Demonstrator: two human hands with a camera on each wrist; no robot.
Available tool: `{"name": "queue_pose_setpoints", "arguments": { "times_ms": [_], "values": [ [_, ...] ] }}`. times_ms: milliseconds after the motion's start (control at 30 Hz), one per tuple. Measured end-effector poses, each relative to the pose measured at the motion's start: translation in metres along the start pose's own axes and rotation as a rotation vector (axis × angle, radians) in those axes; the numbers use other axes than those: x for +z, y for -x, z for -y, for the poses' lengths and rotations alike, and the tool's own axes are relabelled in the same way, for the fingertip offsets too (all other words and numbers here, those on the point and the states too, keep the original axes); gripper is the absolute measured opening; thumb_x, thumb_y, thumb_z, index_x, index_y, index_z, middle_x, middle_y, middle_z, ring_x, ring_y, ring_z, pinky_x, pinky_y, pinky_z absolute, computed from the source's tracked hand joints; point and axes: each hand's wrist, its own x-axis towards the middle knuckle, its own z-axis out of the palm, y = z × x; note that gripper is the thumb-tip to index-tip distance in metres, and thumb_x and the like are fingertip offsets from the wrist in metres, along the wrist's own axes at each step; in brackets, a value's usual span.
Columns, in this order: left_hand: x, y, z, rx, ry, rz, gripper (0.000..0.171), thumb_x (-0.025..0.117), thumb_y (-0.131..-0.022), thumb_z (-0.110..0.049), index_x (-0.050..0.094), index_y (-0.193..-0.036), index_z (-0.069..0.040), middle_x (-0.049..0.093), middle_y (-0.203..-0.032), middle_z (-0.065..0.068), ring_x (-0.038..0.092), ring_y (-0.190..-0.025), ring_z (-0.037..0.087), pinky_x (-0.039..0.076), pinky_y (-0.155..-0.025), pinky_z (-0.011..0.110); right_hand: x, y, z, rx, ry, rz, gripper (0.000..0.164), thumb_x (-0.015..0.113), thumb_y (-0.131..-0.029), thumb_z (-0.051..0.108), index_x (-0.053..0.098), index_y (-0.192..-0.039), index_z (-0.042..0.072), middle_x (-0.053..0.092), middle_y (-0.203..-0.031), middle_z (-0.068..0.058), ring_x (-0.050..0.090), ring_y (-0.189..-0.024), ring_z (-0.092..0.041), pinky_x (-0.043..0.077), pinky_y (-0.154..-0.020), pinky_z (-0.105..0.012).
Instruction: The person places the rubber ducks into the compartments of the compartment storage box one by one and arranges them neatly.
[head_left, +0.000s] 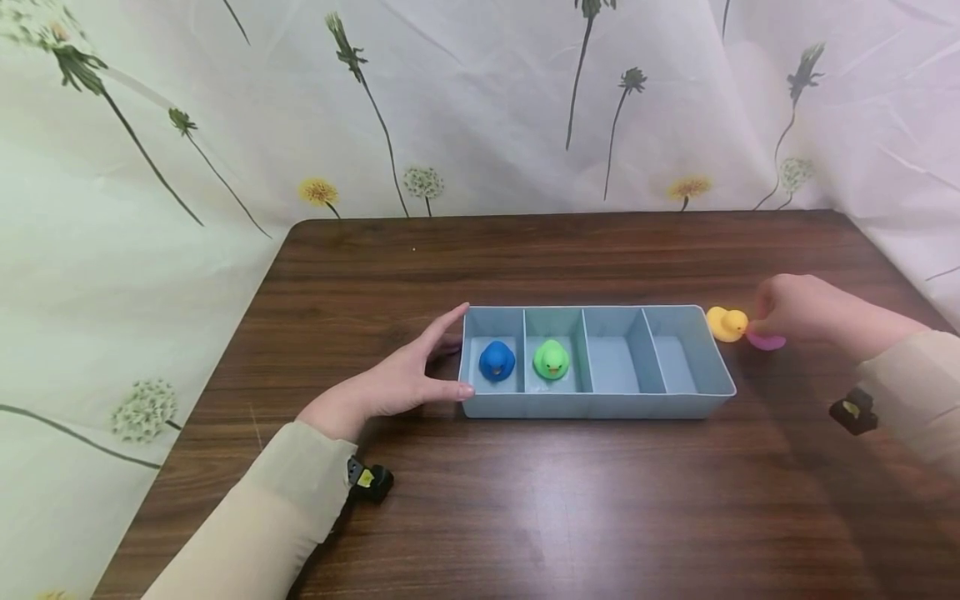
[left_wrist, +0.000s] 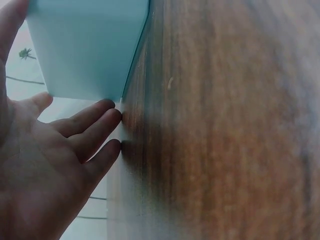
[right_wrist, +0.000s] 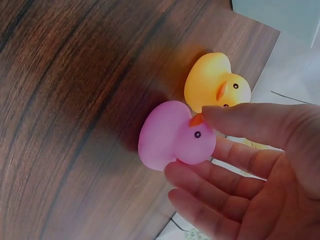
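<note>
A pale blue four-compartment tray [head_left: 600,407] stands on the table. My left hand [head_left: 397,379] spans its left end, thumb at the near corner and index finger at the far one. In the left wrist view the straight fingers [left_wrist: 97,131] reach to the tray's end wall and the tabletop. A blue rubber duck [head_left: 497,362] sits in the leftmost compartment, a green rubber duck [head_left: 551,360] in the second. Beyond the tray's right end, my right hand [head_left: 802,308] pinches a pink rubber duck [right_wrist: 167,135] by its head. Right beside it sits a yellow rubber duck [right_wrist: 207,82].
The dark wood table [head_left: 525,517] has its far edge against a white cloth [head_left: 495,100] printed with dandelions, which also hangs along the left and right. A small black device [head_left: 371,481] is strapped at each wrist.
</note>
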Motion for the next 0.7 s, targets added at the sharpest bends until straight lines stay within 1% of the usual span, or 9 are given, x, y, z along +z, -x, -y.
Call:
{"name": "queue_pose_setpoints", "arguments": {
  "times_ms": [167,333,467,700],
  "values": [
    [0.0003,-0.0011,0.0012,-0.018,-0.002,-0.004,0.103,0.080,-0.082,-0.038,0.009,-0.156,-0.042,0.039,-0.150,0.009,0.033,-0.140,0.026,0.023,-0.112,0.058,0.0002,0.0010,0.0018,-0.008,0.009,0.016,0.020,0.075,-0.080,0.014,0.059,-0.074,0.005,0.052,-0.067,-0.003,0.049,-0.064,-0.023,0.038,-0.054,-0.035],
    [0.0000,-0.0009,0.0011,-0.034,-0.004,-0.010,0.102,0.080,-0.081,-0.039,0.010,-0.155,-0.045,0.039,-0.150,0.007,0.033,-0.140,0.024,0.023,-0.112,0.057,0.0015,0.0017,0.0037,-0.030,0.001,0.031,0.013,0.071,-0.081,0.009,0.059,-0.077,0.005,0.053,-0.068,-0.003,0.050,-0.066,-0.023,0.039,-0.056,-0.035],
    [-0.0003,-0.0013,0.0008,-0.030,-0.004,-0.008,0.102,0.080,-0.081,-0.040,0.010,-0.155,-0.045,0.040,-0.149,0.008,0.033,-0.139,0.025,0.024,-0.112,0.057,0.0031,0.0017,0.0038,-0.050,0.009,0.023,0.009,0.069,-0.079,0.005,0.060,-0.078,0.004,0.053,-0.068,-0.003,0.049,-0.065,-0.023,0.039,-0.056,-0.035],
    [-0.0002,-0.0006,0.0001,-0.014,0.001,0.002,0.102,0.080,-0.083,-0.038,0.009,-0.157,-0.040,0.038,-0.150,0.011,0.031,-0.140,0.029,0.022,-0.111,0.060,0.0006,0.0029,0.0029,-0.084,0.043,0.012,0.006,0.067,-0.077,0.003,0.061,-0.078,0.005,0.053,-0.067,-0.001,0.049,-0.063,-0.021,0.039,-0.055,-0.035]
  ]
}}
